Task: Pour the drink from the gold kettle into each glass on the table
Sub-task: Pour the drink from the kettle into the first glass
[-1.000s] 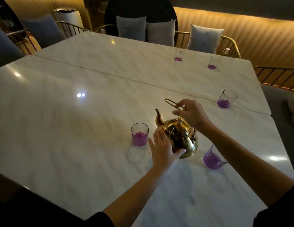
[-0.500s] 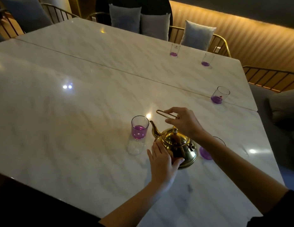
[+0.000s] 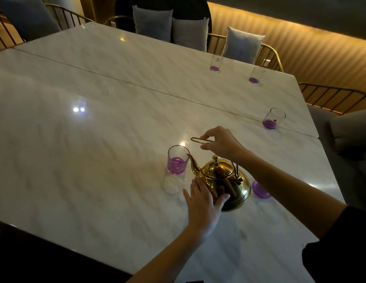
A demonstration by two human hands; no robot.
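The gold kettle (image 3: 225,180) hangs tilted above the white marble table (image 3: 96,160), its spout tip at the rim of a near glass (image 3: 177,161) about half full of purple drink. My right hand (image 3: 221,142) grips the kettle's wire handle from above. My left hand (image 3: 204,201) lies flat against the kettle's near side, fingers spread. A second glass (image 3: 259,189) with purple drink stands just right of the kettle, partly hidden behind it. Three more glasses hold a little purple: one at the right edge (image 3: 273,119) and two at the far side (image 3: 215,63), (image 3: 255,75).
A seam (image 3: 137,86) runs across the table between its two slabs. Gold wire chairs with grey cushions (image 3: 241,44) line the far side, and a grey sofa (image 3: 345,135) sits to the right. The table's near edge (image 3: 55,242) is dark.
The kettle has moved left and tipped toward the near glass, bringing the spout to its rim. Both hands stayed on the kettle. The right-hand glass is now more hidden behind it.
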